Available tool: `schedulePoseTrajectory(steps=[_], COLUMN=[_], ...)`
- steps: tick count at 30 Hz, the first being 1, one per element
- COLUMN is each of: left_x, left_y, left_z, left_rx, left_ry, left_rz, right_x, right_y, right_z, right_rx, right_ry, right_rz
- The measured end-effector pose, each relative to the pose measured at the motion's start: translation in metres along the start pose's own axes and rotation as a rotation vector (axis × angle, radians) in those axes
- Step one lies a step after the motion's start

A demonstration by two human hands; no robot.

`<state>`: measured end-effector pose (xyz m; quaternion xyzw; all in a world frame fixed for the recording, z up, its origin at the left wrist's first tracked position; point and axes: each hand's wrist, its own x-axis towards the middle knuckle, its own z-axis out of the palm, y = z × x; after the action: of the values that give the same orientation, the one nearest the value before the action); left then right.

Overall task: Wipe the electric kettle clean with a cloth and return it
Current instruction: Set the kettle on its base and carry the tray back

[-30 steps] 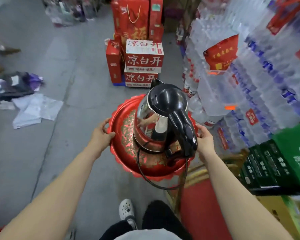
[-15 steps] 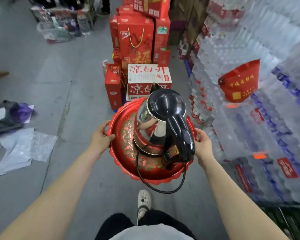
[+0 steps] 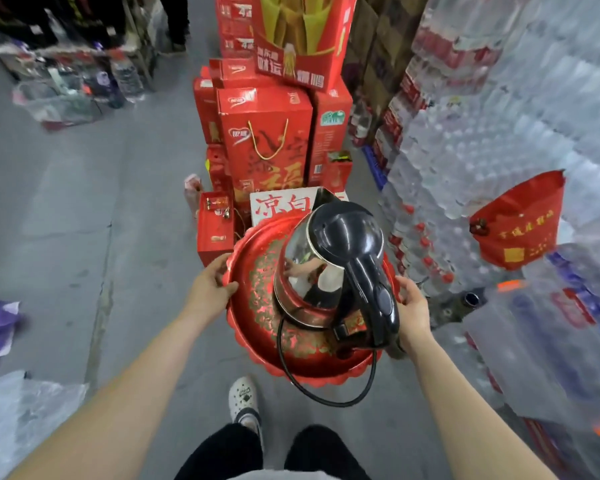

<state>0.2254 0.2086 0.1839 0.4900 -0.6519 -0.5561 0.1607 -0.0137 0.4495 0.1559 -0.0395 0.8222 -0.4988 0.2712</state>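
While walking a grey concrete floor (image 3: 66, 220) with a load held out in front: judged a carrying step, not a wiping one, with no cloth anywhere in view and no bench to set down on; impossible to tell whether outbound to the cleaning spot or on the way back. To the right, close alongside, a tall wall of shrink-wrapped water bottles (image 3: 482, 133), with a red bag (image 3: 520, 223) hanging out from it near shoulder side. Straight ahead, blocking the line of travel, a stack of red gift boxes (image 3: 265, 143). To the left, wide open floor, so steer left around the stack; mind the loose plastic sheet (image 3: 25, 410) low on that side. In front of the chest, a round red tray (image 3: 246, 258) with a scalloped rim, kept about level. Upright on it, slightly right of centre, the electric kettle (image 3: 343, 233), black lid and handle, shiny steel body. Draped over the near rim and looping below the tray, the black cord (image 3: 326, 400); likely to snag or swing, so worth gathering before setting down. Left hand (image 3: 210, 284) curled over the left rim, thumb on top. Right hand (image 3: 413, 306) clasped on the right rim, partly hidden by the kettle's handle. Next: keep level, walk slowly, find a surface.
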Motion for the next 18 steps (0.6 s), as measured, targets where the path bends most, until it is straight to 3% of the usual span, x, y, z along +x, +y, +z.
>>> schedulePoseTrajectory(steps=[9, 18], left_x=[0.207, 0.386], left_y=[0.016, -0.016], left_z=[0.014, 0.076], left_rx=[0.147, 0.279], left_ry=[-0.189, -0.235], left_rz=[-0.019, -0.07], right_x=[0.128, 0.295], right_y=[-0.036, -0.025], right_z=[0.073, 0.139], right_rx=[-0.016, -0.184], right_ry=[0.1, 0.054], right_rz=[0.163, 0.285])
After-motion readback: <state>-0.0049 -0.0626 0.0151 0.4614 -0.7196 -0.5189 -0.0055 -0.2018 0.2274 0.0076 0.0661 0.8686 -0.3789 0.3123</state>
